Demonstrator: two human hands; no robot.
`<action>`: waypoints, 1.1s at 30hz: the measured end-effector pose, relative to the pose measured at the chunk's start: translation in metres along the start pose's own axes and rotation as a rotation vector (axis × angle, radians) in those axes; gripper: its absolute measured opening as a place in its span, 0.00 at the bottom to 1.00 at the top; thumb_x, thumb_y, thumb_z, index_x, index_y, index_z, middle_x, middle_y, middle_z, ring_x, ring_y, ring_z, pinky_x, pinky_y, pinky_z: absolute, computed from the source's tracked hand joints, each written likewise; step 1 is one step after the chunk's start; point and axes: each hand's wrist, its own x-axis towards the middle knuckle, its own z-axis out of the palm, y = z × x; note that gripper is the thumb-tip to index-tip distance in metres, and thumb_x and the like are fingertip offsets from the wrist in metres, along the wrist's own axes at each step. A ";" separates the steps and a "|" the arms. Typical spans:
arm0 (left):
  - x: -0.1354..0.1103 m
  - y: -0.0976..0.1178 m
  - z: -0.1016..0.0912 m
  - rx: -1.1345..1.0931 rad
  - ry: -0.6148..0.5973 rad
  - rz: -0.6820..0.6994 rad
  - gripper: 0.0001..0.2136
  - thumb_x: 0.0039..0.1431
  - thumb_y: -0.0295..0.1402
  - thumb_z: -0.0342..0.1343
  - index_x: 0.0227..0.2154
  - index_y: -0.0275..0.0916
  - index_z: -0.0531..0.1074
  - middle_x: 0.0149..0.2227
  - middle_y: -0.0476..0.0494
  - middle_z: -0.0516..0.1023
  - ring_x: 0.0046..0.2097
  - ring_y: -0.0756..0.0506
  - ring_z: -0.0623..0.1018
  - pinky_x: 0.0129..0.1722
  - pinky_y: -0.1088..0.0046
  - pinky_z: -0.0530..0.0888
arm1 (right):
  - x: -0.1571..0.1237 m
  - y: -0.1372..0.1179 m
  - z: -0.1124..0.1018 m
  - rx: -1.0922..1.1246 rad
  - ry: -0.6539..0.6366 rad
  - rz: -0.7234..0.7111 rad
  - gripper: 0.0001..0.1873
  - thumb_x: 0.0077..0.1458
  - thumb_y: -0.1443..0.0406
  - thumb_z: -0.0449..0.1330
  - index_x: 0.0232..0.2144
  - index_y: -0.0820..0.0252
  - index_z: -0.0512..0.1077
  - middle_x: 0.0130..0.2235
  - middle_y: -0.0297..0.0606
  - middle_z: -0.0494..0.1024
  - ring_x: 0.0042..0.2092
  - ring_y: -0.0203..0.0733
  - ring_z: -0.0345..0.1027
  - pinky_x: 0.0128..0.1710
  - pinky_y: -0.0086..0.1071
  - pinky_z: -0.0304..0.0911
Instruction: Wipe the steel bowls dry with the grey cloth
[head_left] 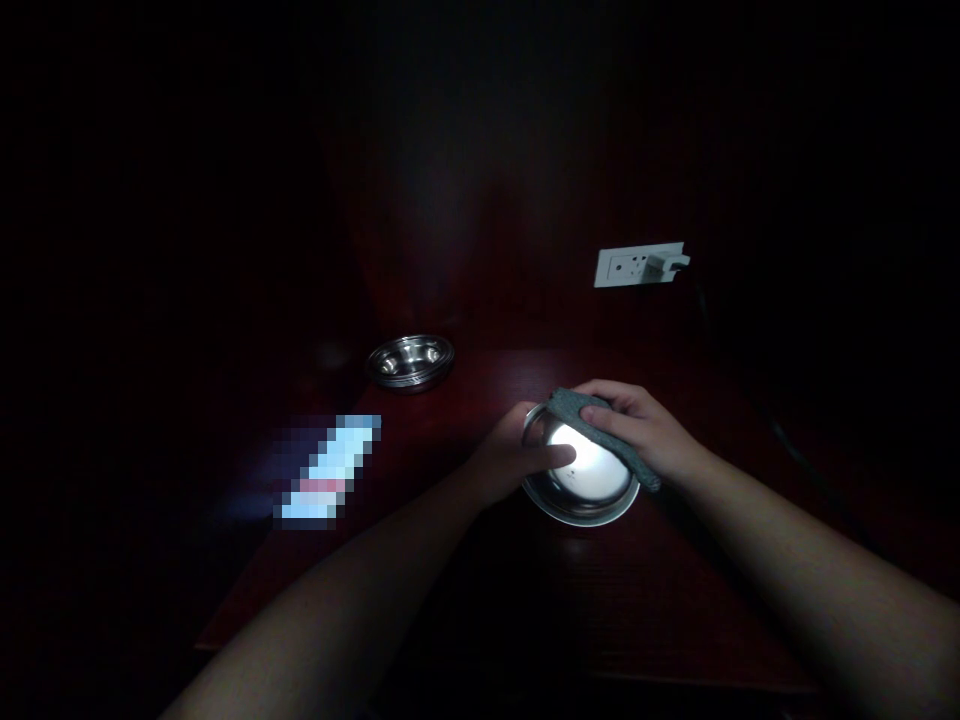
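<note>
A shiny steel bowl (581, 495) stands tilted on the dark red wooden table (480, 570), its inside lit bright. My left hand (510, 460) grips its left rim, thumb reaching into the bowl. My right hand (641, 430) presses a grey-green cloth (581, 408) against the bowl's far and right rim, fingers closed over the cloth. The cloth trails down under my right palm to the bowl's right edge.
A small stack of steel bowls (410, 360) sits at the back left of the table. A blurred-out bright rectangle (330, 470) lies to the left. A white wall socket (637, 265) with a plug in it is on the dark wall behind. The surroundings are very dark.
</note>
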 end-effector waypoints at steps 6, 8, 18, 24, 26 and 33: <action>0.002 -0.007 -0.003 -0.181 0.174 0.011 0.27 0.47 0.39 0.65 0.49 0.36 0.66 0.46 0.38 0.75 0.47 0.40 0.75 0.46 0.64 0.69 | 0.003 0.001 0.001 0.079 0.129 -0.007 0.15 0.45 0.56 0.67 0.35 0.58 0.78 0.32 0.36 0.80 0.31 0.40 0.72 0.30 0.33 0.65; 0.002 -0.006 -0.002 -0.211 0.182 -0.010 0.25 0.49 0.40 0.63 0.49 0.37 0.67 0.47 0.38 0.75 0.47 0.40 0.75 0.44 0.64 0.70 | 0.005 0.002 0.002 0.093 0.237 -0.039 0.16 0.46 0.56 0.67 0.36 0.57 0.77 0.34 0.36 0.81 0.31 0.41 0.72 0.31 0.33 0.66; -0.005 -0.008 0.005 -0.067 0.174 -0.041 0.34 0.44 0.41 0.67 0.54 0.43 0.60 0.56 0.35 0.69 0.51 0.36 0.74 0.42 0.61 0.74 | 0.007 0.015 0.008 0.069 0.488 -0.107 0.18 0.50 0.51 0.64 0.38 0.56 0.75 0.35 0.36 0.79 0.35 0.43 0.72 0.34 0.33 0.65; -0.003 -0.007 0.004 -0.081 0.169 -0.010 0.35 0.44 0.40 0.67 0.55 0.41 0.60 0.55 0.33 0.70 0.52 0.34 0.74 0.39 0.63 0.75 | 0.009 0.019 0.002 -0.005 0.386 -0.103 0.18 0.51 0.51 0.64 0.39 0.56 0.75 0.36 0.36 0.80 0.36 0.43 0.72 0.36 0.34 0.65; -0.003 -0.007 0.004 -0.084 0.177 -0.019 0.35 0.43 0.39 0.68 0.54 0.40 0.60 0.55 0.33 0.70 0.52 0.33 0.74 0.39 0.63 0.75 | 0.009 0.017 0.001 0.000 0.366 -0.100 0.18 0.50 0.52 0.64 0.40 0.56 0.75 0.37 0.36 0.80 0.37 0.43 0.72 0.38 0.35 0.65; -0.003 -0.005 0.005 -0.123 0.187 0.021 0.32 0.42 0.37 0.68 0.52 0.39 0.65 0.51 0.35 0.73 0.52 0.35 0.74 0.45 0.61 0.73 | 0.008 0.009 0.003 -0.001 0.290 -0.058 0.18 0.50 0.53 0.64 0.39 0.57 0.76 0.40 0.38 0.81 0.40 0.44 0.73 0.40 0.36 0.67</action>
